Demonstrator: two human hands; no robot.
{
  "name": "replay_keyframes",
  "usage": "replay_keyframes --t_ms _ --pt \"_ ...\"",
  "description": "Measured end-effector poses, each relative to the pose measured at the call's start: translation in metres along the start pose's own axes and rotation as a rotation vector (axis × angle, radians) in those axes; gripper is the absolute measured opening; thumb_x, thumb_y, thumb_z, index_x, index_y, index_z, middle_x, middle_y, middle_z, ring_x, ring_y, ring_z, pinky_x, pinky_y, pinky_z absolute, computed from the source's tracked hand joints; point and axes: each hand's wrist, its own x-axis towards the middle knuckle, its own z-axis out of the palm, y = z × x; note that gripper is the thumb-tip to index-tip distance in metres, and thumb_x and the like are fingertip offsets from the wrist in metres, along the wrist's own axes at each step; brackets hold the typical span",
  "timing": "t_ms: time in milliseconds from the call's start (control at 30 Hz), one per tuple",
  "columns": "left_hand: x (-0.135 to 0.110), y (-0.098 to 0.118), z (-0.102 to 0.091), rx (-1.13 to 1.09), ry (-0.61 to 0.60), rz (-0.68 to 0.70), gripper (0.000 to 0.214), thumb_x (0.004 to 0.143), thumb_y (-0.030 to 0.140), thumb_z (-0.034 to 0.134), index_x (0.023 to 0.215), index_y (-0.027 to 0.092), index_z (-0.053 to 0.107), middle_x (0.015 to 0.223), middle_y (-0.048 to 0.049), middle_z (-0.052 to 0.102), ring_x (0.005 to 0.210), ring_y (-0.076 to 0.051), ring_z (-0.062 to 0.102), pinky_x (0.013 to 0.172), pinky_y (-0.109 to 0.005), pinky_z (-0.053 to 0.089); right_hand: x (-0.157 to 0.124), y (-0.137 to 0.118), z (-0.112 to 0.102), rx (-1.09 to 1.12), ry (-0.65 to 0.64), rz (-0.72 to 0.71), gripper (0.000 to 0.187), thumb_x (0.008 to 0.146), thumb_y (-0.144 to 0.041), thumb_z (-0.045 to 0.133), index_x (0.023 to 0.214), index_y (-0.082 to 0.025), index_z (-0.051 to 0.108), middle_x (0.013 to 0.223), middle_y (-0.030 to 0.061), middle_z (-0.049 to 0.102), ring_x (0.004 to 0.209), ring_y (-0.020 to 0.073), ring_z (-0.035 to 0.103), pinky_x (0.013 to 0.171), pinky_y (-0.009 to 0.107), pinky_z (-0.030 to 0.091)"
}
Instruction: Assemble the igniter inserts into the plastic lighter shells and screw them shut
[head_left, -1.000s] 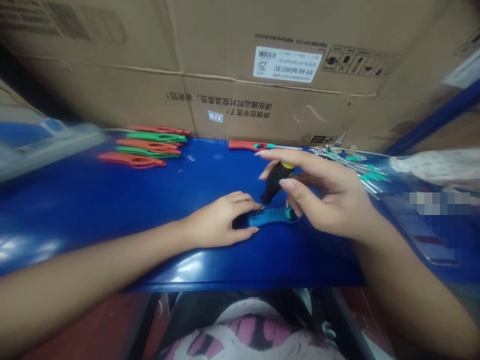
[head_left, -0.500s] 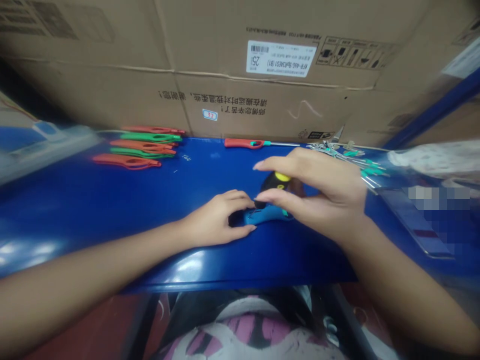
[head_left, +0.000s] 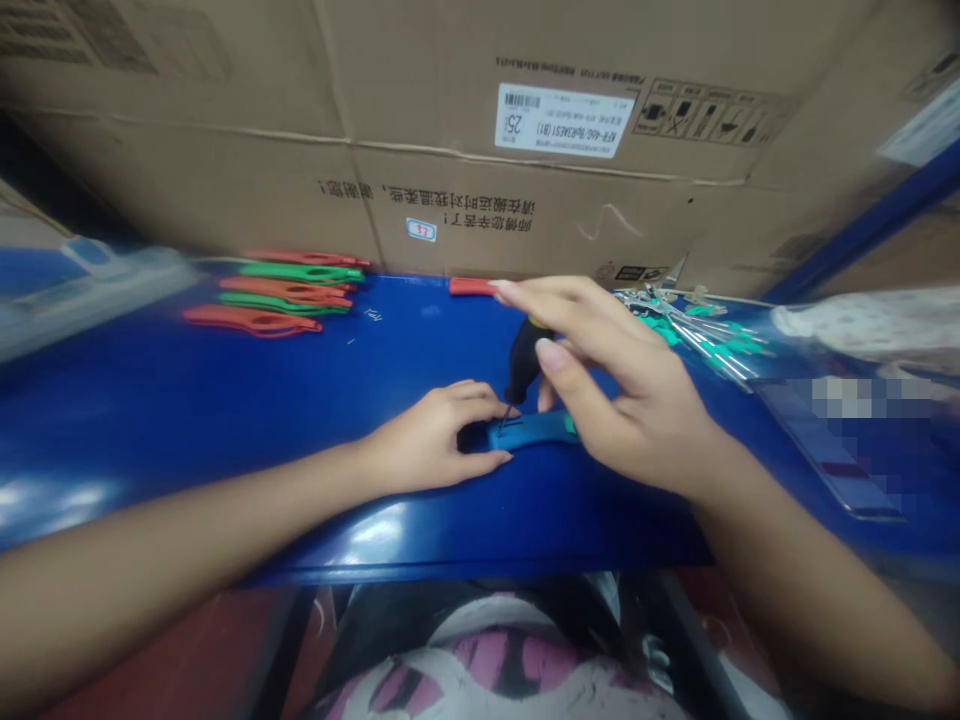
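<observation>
The blue handle (head_left: 531, 431) lies on the bench (head_left: 405, 350), one end pinched between the left hand's (head_left: 439, 438) thumb and curled fingers. Above the blue handle, the right hand (head_left: 630, 390) loosely grips a black screwdriver (head_left: 523, 366) — tilted, its tip down on that handle. Beyond and left of the blue handle I see orange and green handles (head_left: 281, 290) (five, by my count) — beyond and right, metal rods (head_left: 703, 328).
</observation>
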Motion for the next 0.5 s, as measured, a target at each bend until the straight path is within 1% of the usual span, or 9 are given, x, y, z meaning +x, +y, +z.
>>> replay_keyframes --t_ms 33,100,167,200,267,333,400,433,500 --pt "0.0002 0.0003 -0.0003 -0.001 -0.005 0.001 0.034 0.086 0.030 0.072 0.117 0.018 0.069 0.105 -0.0063 0.069 0.100 -0.021 0.066 0.093 -0.035 0.053 0.0005 0.0002 -0.0023 0.018 -0.023 0.008 0.037 0.102 -0.025 0.047 0.137 -0.028 0.059 0.118 0.0079 0.065 0.095 0.0186 0.064 0.081 0.036 0.058" --pt "0.0004 0.0005 -0.0006 0.001 -0.002 0.001 0.034 0.086 0.030 0.073 0.117 0.017 0.069 0.105 -0.0067 0.069 0.100 -0.021 0.066 0.093 -0.035 0.053 0.0010 0.0025 -0.0057 0.029 -0.027 0.008 0.034 0.100 -0.026 0.051 0.132 -0.027 0.063 0.109 0.0061 0.068 0.091 0.0182 0.064 0.080 0.035 0.058" --pt "0.0002 0.0000 -0.0004 0.002 0.011 0.007 0.033 0.085 0.031 0.074 0.115 0.016 0.069 0.104 -0.0066 0.069 0.099 -0.021 0.066 0.092 -0.035 0.053 0.0014 0.0062 -0.0067 0.000 0.036 0.002 0.027 0.096 -0.030 0.061 0.121 -0.026 0.070 0.096 0.0042 0.068 0.085 0.0181 0.064 0.078 0.035 0.058" --pt "0.0001 -0.0003 -0.0004 0.001 0.014 0.009 0.033 0.085 0.031 0.074 0.115 0.017 0.069 0.103 -0.0063 0.069 0.098 -0.021 0.067 0.092 -0.035 0.054 0.0015 0.0079 -0.0065 -0.014 0.067 -0.005 0.026 0.094 -0.031 0.064 0.117 -0.026 0.072 0.094 0.0041 0.068 0.084 0.0182 0.064 0.078 0.035 0.058" --pt "0.0000 -0.0007 -0.0004 -0.002 0.007 0.001 0.034 0.086 0.031 0.073 0.116 0.018 0.069 0.105 -0.0063 0.069 0.100 -0.021 0.066 0.092 -0.035 0.054 0.0015 0.0099 -0.0056 0.001 0.081 -0.008 0.028 0.096 -0.034 0.061 0.121 -0.027 0.070 0.100 0.0056 0.068 0.085 0.0180 0.064 0.077 0.035 0.059" --pt "0.0000 -0.0009 -0.0005 -0.009 -0.005 -0.012 0.035 0.086 0.031 0.073 0.118 0.019 0.069 0.109 -0.0071 0.069 0.103 -0.022 0.066 0.095 -0.037 0.053 0.0007 0.0097 -0.0047 0.083 0.007 0.000 0.035 0.102 -0.033 0.048 0.134 -0.028 0.062 0.112 0.0069 0.067 0.086 0.0169 0.065 0.075 0.034 0.060" --pt "0.0001 -0.0010 -0.0004 -0.018 -0.008 -0.017 0.035 0.086 0.032 0.073 0.118 0.018 0.069 0.112 -0.0080 0.069 0.105 -0.023 0.066 0.096 -0.038 0.053 -0.0005 0.0082 -0.0037 0.161 -0.072 -0.004 0.038 0.105 -0.031 0.040 0.138 -0.029 0.058 0.114 0.0068 0.067 0.086 0.0157 0.065 0.074 0.033 0.060" --pt "0.0001 -0.0011 -0.0002 -0.020 -0.003 -0.015 0.034 0.085 0.032 0.073 0.116 0.018 0.069 0.111 -0.0079 0.069 0.105 -0.023 0.066 0.096 -0.038 0.053 -0.0012 0.0074 -0.0030 0.169 -0.080 -0.020 0.036 0.105 -0.031 0.041 0.136 -0.028 0.060 0.110 0.0062 0.068 0.086 0.0158 0.065 0.074 0.033 0.059" --pt "0.0000 -0.0013 0.0003 -0.019 0.010 -0.013 0.030 0.085 0.032 0.074 0.111 0.018 0.070 0.107 -0.0067 0.071 0.101 -0.023 0.067 0.092 -0.037 0.054 -0.0024 0.0063 -0.0017 0.107 -0.014 -0.060 0.030 0.101 -0.033 0.051 0.126 -0.028 0.067 0.099 0.0054 0.069 0.087 0.0174 0.065 0.076 0.034 0.059"
